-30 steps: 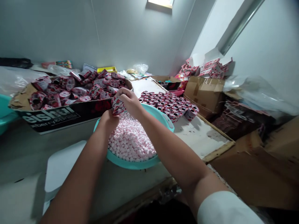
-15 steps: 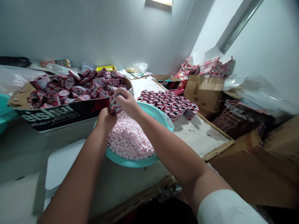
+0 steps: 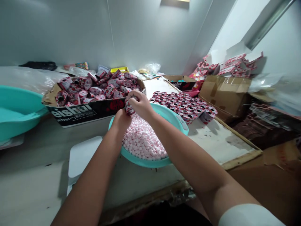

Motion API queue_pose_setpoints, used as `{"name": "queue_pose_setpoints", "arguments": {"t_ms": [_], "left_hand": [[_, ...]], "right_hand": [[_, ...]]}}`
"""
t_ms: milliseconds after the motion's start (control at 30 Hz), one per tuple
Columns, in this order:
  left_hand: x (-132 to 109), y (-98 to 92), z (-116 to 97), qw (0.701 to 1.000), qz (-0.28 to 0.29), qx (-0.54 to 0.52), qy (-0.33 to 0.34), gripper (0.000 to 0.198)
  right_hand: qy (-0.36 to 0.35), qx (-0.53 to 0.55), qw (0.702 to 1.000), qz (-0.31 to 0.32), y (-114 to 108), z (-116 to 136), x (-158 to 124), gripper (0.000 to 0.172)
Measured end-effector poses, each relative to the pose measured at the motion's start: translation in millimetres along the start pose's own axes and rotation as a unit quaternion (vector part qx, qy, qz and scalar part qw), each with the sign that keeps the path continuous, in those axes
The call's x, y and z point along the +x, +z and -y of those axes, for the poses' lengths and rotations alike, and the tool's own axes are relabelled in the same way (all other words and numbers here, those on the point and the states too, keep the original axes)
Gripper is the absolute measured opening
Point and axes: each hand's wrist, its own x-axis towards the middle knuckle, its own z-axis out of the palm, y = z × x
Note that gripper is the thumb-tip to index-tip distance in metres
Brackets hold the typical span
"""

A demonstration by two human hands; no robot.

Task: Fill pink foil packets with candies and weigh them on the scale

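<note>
A small red-and-white printed canister [image 3: 129, 108] is gripped between my two hands over the far left side of a turquoise basin [image 3: 145, 163]. My left hand [image 3: 122, 119] wraps it from below and the near side, its fingers partly hidden. Curled over its top is my right hand [image 3: 141, 105]; the fingers cover the opening, so its contents do not show. Small white-and-pink pieces like candies [image 3: 143, 141] heap in the basin beneath. Just behind my hands, a black cut-down carton [image 3: 75, 117] is piled with similar canisters [image 3: 96, 91].
Rows of upright open canisters [image 3: 178, 106] stand right of the basin. A flat white device [image 3: 82, 153] lies at the near left, and another turquoise basin [image 3: 21, 116] is at far left. Brown cartons [image 3: 223, 91] and stacked dark sheets [image 3: 265, 122] are along the right.
The view has turned left, so everything sits further right in the picture and more of the left basin shows. Both hands keep their hold on the canister.
</note>
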Motion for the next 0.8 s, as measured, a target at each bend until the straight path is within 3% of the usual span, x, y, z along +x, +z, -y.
{"name": "queue_pose_setpoints", "arguments": {"t_ms": [67, 133, 233, 300, 333, 500, 633, 800], "left_hand": [[1, 1.5, 0, 1.000, 0.003, 0.000, 0.013, 0.020], [3, 4.2, 1, 1.000, 0.000, -0.010, 0.021, 0.026], [5, 8.3, 3, 0.999, -0.007, -0.036, 0.020, 0.039], [5, 9.1, 3, 0.999, -0.010, -0.048, 0.017, 0.043], [4, 8.5, 3, 0.999, -0.010, -0.049, 0.017, 0.042], [-1, 0.9, -2, 0.999, 0.008, -0.021, 0.023, 0.023], [1, -1.6, -2, 0.999, 0.007, -0.026, 0.033, 0.026], [3, 1.7, 0, 0.999, 0.007, -0.020, 0.033, 0.020]], "right_hand": [[0.032, 0.015, 0.999, -0.007, -2, -3, 3, 0.017], [0.047, 0.054, 0.995, -0.065, -6, -4, 7, 0.020], [0.019, 0.094, 0.982, -0.161, -16, 0, 12, 0.020], [-0.006, 0.096, 0.977, -0.188, -22, 2, 14, 0.019], [-0.007, 0.094, 0.980, -0.174, -23, 3, 14, 0.019], [0.076, 0.071, 0.995, 0.011, -16, -3, 11, 0.018], [0.063, 0.090, 0.992, -0.060, -11, -4, 10, 0.016], [0.097, 0.061, 0.993, -0.015, -10, -4, 10, 0.010]]}}
